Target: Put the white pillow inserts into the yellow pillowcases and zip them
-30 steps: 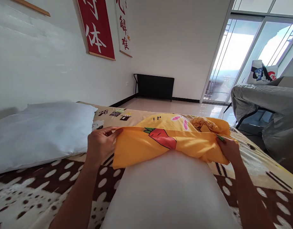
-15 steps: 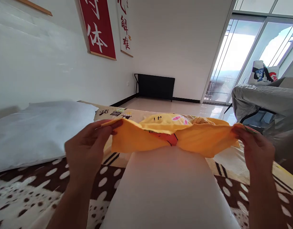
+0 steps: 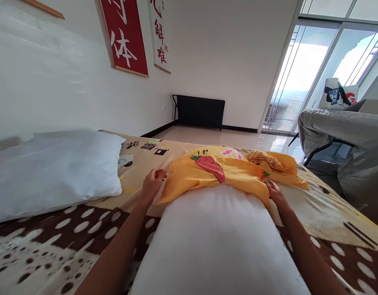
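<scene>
A yellow pillowcase (image 3: 241, 168) with a carrot print lies over the far end of a white pillow (image 3: 222, 241), which stretches toward me between my arms. At the case's left edge is my left hand (image 3: 152, 183), its fingers curled with the tips against the cloth. My right hand (image 3: 275, 192) pinches the right side, near a small printed carrot top. Just behind, a yellow piece with a printed face and pink oval marks (image 3: 235, 152) partly shows. Bunched yellow cloth (image 3: 264, 159) sits beyond the right hand.
Another white pillow (image 3: 69, 164) lies on the left of the patterned bed cover (image 3: 327, 213). Past the bed, a black folded panel (image 3: 201, 112) leans against the wall. A table under grey plastic (image 3: 339, 123) stands at the right, with a bag on top.
Both hands have moved inward and lower, away from the stretched-out corners. The pillowcase, held taut and raised before, now drapes over the pillow's far end with its carrot print showing.
</scene>
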`<act>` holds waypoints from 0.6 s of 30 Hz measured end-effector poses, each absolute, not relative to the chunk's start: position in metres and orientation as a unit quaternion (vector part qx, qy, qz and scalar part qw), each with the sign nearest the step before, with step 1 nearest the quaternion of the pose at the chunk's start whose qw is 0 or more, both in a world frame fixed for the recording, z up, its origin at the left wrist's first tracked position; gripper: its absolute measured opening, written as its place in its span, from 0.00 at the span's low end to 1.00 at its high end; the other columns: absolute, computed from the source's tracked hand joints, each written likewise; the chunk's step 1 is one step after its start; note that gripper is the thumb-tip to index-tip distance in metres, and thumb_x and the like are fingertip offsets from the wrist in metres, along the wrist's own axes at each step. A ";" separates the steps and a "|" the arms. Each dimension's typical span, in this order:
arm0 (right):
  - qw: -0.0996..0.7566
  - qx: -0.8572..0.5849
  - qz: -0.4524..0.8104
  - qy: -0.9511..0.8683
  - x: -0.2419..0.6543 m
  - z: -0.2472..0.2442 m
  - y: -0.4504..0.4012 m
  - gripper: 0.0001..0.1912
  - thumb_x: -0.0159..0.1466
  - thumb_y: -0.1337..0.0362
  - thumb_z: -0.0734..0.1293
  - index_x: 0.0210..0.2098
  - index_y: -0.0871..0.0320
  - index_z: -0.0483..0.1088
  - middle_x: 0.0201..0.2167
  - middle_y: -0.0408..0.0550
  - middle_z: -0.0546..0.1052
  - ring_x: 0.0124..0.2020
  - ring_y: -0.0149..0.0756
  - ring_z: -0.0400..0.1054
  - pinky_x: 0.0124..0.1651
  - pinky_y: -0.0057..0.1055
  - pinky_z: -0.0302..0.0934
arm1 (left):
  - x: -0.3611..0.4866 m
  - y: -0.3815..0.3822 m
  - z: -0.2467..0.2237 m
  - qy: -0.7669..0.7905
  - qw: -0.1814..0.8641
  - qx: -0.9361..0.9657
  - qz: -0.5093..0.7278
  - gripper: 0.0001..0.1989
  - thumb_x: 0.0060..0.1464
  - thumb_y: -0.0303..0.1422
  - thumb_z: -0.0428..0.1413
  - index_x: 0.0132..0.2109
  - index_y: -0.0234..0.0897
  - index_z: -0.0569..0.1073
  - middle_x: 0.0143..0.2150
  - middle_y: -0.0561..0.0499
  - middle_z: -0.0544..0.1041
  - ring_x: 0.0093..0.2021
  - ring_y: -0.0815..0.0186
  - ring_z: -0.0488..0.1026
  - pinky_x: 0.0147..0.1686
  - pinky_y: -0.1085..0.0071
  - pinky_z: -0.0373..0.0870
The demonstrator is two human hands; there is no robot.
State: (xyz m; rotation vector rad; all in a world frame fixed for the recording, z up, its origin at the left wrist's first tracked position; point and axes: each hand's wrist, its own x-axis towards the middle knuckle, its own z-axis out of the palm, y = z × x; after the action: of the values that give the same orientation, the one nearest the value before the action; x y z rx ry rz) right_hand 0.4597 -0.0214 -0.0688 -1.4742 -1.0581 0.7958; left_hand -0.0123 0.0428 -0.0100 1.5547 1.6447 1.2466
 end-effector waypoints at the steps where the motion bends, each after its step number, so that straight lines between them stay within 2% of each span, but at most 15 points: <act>1: 0.538 -0.626 0.355 -0.439 0.463 -0.067 -0.026 0.33 0.52 0.40 0.66 0.46 0.59 0.71 0.42 0.57 0.78 0.39 0.43 0.73 0.37 0.35 0.68 | -0.016 0.039 -0.004 0.606 0.293 0.583 0.454 0.31 0.49 0.54 0.49 0.47 0.29 0.69 0.41 0.39 0.76 0.40 0.56 0.74 0.36 0.65 0.69; 4: 0.512 -0.603 0.437 -0.427 0.465 -0.060 -0.035 0.26 0.52 0.43 0.67 0.35 0.60 0.74 0.29 0.53 0.78 0.28 0.38 0.72 0.28 0.31 0.66 | -0.018 0.027 0.008 0.576 0.394 0.609 0.377 0.32 0.45 0.59 0.51 0.38 0.31 0.73 0.33 0.46 0.75 0.30 0.64 0.70 0.26 0.71 0.63; 7: 0.526 -0.584 0.458 -0.415 0.460 -0.058 -0.034 0.20 0.47 0.50 0.71 0.31 0.59 0.74 0.26 0.49 0.77 0.26 0.34 0.70 0.25 0.27 0.63 | -0.011 0.023 0.009 0.581 0.439 0.614 0.305 0.34 0.40 0.60 0.54 0.39 0.32 0.75 0.31 0.48 0.74 0.29 0.65 0.68 0.25 0.73 0.59; 9: 0.550 -0.588 0.433 -0.406 0.457 -0.059 -0.029 0.18 0.44 0.52 0.72 0.30 0.58 0.73 0.25 0.47 0.77 0.24 0.32 0.69 0.24 0.25 0.62 | -0.007 0.023 0.008 0.612 0.414 0.621 0.262 0.35 0.39 0.61 0.54 0.38 0.32 0.77 0.32 0.47 0.75 0.31 0.62 0.69 0.25 0.72 0.59; 13: 0.588 -0.597 0.385 -0.387 0.457 -0.058 -0.024 0.19 0.45 0.49 0.67 0.30 0.56 0.71 0.26 0.46 0.77 0.25 0.34 0.70 0.28 0.30 0.64 | -0.005 0.023 0.009 0.647 0.362 0.645 0.184 0.36 0.40 0.64 0.49 0.36 0.34 0.77 0.35 0.45 0.78 0.35 0.58 0.72 0.28 0.70 0.60; 18: 0.546 -0.647 0.336 -0.413 0.450 -0.061 -0.028 0.16 0.43 0.53 0.67 0.26 0.58 0.72 0.23 0.47 0.77 0.24 0.38 0.69 0.26 0.32 0.62 | -0.002 0.020 0.010 0.664 0.335 0.641 0.190 0.33 0.38 0.63 0.52 0.29 0.35 0.75 0.30 0.46 0.77 0.30 0.60 0.71 0.25 0.71 0.57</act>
State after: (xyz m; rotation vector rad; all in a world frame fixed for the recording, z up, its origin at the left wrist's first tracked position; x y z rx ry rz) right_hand 0.4505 -0.0278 -0.0605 -1.5348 -0.9792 0.7970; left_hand -0.0022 0.0201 0.0099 1.6720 1.7312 0.4966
